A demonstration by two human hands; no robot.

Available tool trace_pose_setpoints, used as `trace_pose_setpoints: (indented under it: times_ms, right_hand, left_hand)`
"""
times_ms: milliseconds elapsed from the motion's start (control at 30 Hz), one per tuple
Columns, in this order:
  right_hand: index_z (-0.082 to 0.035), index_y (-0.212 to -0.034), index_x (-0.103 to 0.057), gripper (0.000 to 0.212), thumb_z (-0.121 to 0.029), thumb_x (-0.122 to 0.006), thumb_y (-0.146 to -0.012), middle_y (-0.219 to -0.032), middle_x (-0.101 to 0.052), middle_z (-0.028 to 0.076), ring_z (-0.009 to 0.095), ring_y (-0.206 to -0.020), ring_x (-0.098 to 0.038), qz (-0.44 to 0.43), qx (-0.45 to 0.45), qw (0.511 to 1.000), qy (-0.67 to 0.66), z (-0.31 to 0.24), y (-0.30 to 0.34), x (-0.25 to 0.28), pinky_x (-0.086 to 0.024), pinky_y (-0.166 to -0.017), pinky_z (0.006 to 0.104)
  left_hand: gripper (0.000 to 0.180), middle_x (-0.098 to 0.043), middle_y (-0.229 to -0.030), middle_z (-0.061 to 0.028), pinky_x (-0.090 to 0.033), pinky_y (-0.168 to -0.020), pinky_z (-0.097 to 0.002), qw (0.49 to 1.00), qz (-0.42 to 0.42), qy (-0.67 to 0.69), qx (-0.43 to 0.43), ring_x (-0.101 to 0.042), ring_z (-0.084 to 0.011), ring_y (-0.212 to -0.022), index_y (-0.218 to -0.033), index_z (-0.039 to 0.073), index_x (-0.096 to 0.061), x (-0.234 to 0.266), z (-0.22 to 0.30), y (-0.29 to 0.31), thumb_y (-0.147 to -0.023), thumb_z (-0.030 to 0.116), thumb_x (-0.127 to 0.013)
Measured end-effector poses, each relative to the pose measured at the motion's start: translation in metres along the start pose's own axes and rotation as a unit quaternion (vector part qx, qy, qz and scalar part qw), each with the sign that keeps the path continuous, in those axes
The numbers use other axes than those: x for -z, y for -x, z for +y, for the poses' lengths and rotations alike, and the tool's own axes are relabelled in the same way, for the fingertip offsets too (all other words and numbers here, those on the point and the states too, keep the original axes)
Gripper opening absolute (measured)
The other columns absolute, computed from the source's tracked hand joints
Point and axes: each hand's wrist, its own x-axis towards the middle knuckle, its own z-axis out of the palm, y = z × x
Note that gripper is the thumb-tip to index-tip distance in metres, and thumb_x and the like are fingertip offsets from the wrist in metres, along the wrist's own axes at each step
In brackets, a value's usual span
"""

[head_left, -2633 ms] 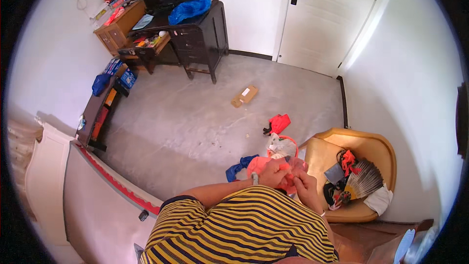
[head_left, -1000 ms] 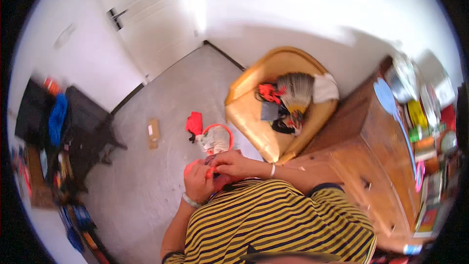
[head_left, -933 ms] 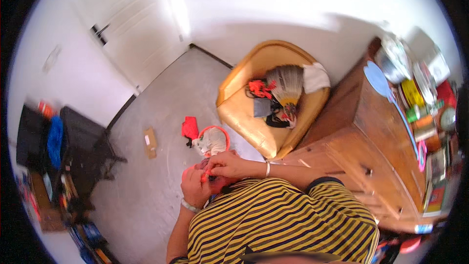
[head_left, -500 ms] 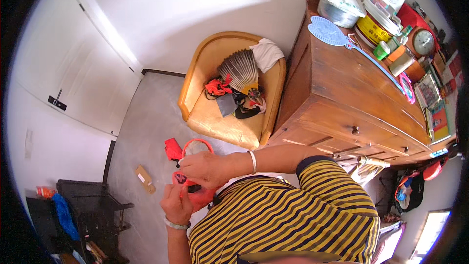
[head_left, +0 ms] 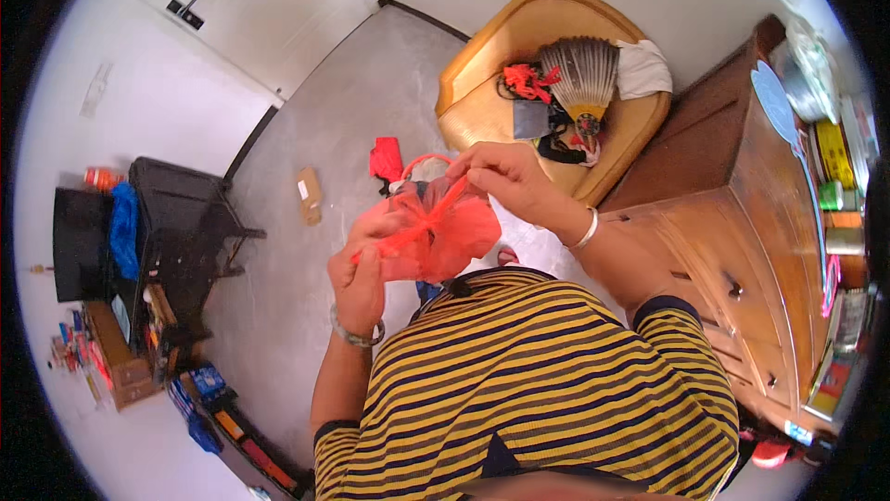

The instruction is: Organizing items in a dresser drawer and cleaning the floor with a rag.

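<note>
Between my hands a thin, see-through red plastic bag (head_left: 459, 246) is stretched, its gathered part pulled into a knot-like bunch at the middle. My left hand (head_left: 360, 260) pinches one end of the bag near its wrist bracelet side. My right hand (head_left: 508, 181) grips a twisted end between thumb and fingers, higher and further right. Dark shapes show through the bag, but I cannot make out what they are. Just beyond the bag, partly hidden by it, is a round thing with a red rim (head_left: 426, 162). A bright red cloth-like item (head_left: 385, 158) lies near it on the floor.
A tan armchair (head_left: 473, 135) holds a folding fan (head_left: 579, 75), a white cloth (head_left: 643, 69) and red and black items. A flat brown cardboard piece (head_left: 310, 197) lies on the floor. At right stands a wooden cabinet (head_left: 695, 223); at left, a black chair (head_left: 181, 204).
My hands have moved apart, drawing the red bag's ends out to left and right. The view has shifted, so the armchair and cabinet appear further right and the left side shows more.
</note>
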Motion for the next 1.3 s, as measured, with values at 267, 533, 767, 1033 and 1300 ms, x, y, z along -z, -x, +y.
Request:
trace_pose_setpoints:
  times_ms: [267,533,767,1033,1300]
  right_hand:
    - [-0.001,-0.076,-0.053,0.018,-0.015,-0.050,-0.087,-0.072,-0.056,0.007,0.015,-0.066,-0.056,-0.124,-0.180,0.873,-0.435,0.002,0.009,-0.031,-0.048,-0.055,0.0249]
    - [-0.003,-0.070,-0.051,0.020,-0.017,-0.051,-0.085,-0.062,-0.047,-0.002,0.005,-0.057,-0.044,-0.156,-0.139,0.948,-0.238,0.051,0.036,-0.030,-0.036,-0.049,0.0212]
    - [-0.002,-0.087,-0.055,0.023,-0.024,-0.055,-0.080,-0.071,-0.060,0.016,0.036,-0.065,-0.058,-0.223,0.058,0.959,0.166,0.024,0.039,-0.061,-0.044,-0.060,0.0448]
    - [-0.005,-0.081,-0.057,0.018,-0.022,-0.052,-0.078,-0.068,-0.057,0.019,0.039,-0.065,-0.056,-0.147,0.106,0.978,0.102,0.012,0.028,-0.077,-0.043,-0.057,0.0465]
    - [0.001,-0.068,-0.051,0.021,-0.015,-0.053,-0.081,-0.059,-0.051,0.012,0.023,-0.050,-0.047,-0.120,0.075,0.988,0.060,-0.036,0.004,-0.055,-0.038,-0.048,0.0331]
  left_hand:
    - [0.026,-0.062,-0.087,-0.0101,-0.049,-0.071,-0.0271,0.969,-0.040,0.184,0.160,-0.059,-0.0158,-0.079,-0.088,-0.002,-0.057,-0.007,0.000,0.017,-0.093,0.017,-0.041]
    - [0.023,-0.059,-0.070,-0.0078,-0.043,-0.057,-0.0231,0.947,0.000,0.211,0.241,-0.054,-0.0119,-0.061,-0.081,-0.002,-0.056,0.023,-0.016,0.044,-0.091,0.015,-0.044]
    - [0.015,-0.060,-0.078,-0.0085,-0.043,-0.068,-0.0279,0.990,-0.108,-0.002,0.089,-0.055,-0.0165,-0.073,-0.080,0.000,-0.057,0.007,0.005,0.028,-0.087,0.009,-0.047]
    - [0.016,-0.058,-0.098,-0.0097,-0.040,-0.085,-0.0359,0.965,-0.183,-0.108,-0.150,-0.054,-0.0250,-0.093,-0.093,0.001,-0.057,-0.005,0.026,0.004,-0.079,0.002,-0.051]
    - [0.023,-0.057,-0.098,-0.0132,-0.043,-0.082,-0.0319,0.963,-0.107,-0.232,-0.088,-0.055,-0.0240,-0.094,-0.096,0.002,-0.058,-0.002,0.004,0.006,-0.073,0.000,-0.057]
